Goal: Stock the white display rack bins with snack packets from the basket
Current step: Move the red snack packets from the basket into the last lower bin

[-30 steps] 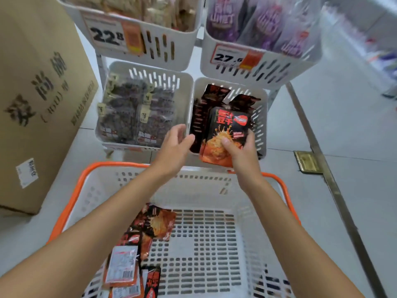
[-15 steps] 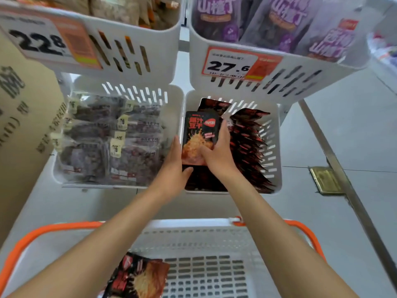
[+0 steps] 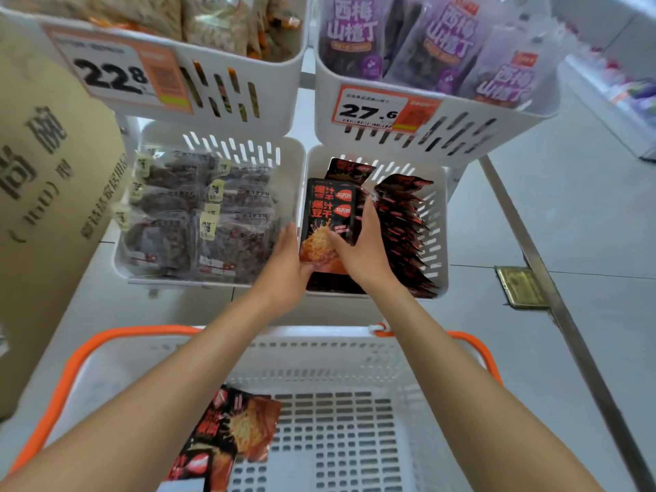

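Left hand (image 3: 284, 268) and right hand (image 3: 365, 253) have pushed the tofu packet (image 3: 324, 218) deeper into the bin (image 3: 439, 193) under the 27.6 price tag (image 3: 369, 110), fingers pinching it. Probably light, slippery: grip edges.

Close head-worn view, facing downward
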Demonstrator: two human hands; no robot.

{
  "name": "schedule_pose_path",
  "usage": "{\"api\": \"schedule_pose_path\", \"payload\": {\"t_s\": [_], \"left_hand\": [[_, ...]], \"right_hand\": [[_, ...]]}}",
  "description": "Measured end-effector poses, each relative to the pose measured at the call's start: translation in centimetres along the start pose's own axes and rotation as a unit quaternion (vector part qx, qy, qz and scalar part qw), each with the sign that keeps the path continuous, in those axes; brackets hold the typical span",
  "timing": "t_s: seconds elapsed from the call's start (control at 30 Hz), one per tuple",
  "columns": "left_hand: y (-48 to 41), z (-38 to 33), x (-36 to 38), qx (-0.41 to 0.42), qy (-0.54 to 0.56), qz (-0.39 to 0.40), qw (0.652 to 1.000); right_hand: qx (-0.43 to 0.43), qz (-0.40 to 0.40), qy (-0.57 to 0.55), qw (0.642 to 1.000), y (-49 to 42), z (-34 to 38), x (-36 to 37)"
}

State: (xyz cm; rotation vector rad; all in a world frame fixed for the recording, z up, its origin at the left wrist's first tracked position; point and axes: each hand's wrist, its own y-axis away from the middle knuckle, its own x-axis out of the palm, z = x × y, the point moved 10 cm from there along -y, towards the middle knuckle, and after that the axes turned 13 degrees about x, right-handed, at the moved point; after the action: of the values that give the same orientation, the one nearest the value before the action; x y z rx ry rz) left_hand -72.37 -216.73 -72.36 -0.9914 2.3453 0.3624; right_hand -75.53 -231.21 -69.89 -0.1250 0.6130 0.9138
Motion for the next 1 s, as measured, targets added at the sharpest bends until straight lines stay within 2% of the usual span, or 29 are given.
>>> {"api": "schedule_pose_path", "payload": {"t_s": [0.17,0.23,0.3,0.37,0.43,0.53,0.6,0.73,0.87,0.93,1.0], "left_hand": [[6.7,-3.2,-3.1,0.027,-0.014,-0.025,0.999],[10.2,-3.5,-4.9,0.061,-0.071,-0.057,0.994],[13.9,-3.2,-6.8,0.102,-0.129,-0.096,0.982],[17.4,-2.0,-8.3,0.112,-0.163,-0.116,0.973],[20.7,0.2,-9.7,0.091,-0.212,-0.123,0.965],[24.9,4.0,-11.0,0.034,-0.272,-0.110,0.955],[26.4,5.3,-11.2,0.020,-0.256,-0.100,0.961],[26.7,5.3,-11.4,0.027,-0.219,-0.115,0.969],[26.8,5.4,-11.0,0.040,-0.218,-0.107,0.969],[26.7,5.4,-10.7,0.047,-0.225,-0.104,0.968],[26.6,5.3,-10.7,0.047,-0.231,-0.109,0.966]], "right_hand": [[-0.048,-0.034,0.019,0.998,8.3,1.8,-1.7],[-0.106,-0.055,0.017,0.993,13.3,3.3,-1.8],[-0.146,-0.036,0.028,0.988,17.9,3.7,-0.4],[-0.124,0.055,0.059,0.989,21.5,2.3,3.0],[-0.083,0.171,0.121,0.974,24.0,-0.7,7.6],[0.004,0.308,0.215,0.927,26.7,-6.5,14.3],[0.033,0.344,0.271,0.898,28.1,-9.2,18.3],[-0.052,0.276,0.386,0.879,28.0,-9.7,23.8],[0.000,0.281,0.425,0.861,25.1,-13.0,24.3],[-0.010,0.284,0.411,0.866,24.6,-14.1,23.2],[-0.001,0.268,0.369,0.890,24.4,-15.0,21.2]]}}
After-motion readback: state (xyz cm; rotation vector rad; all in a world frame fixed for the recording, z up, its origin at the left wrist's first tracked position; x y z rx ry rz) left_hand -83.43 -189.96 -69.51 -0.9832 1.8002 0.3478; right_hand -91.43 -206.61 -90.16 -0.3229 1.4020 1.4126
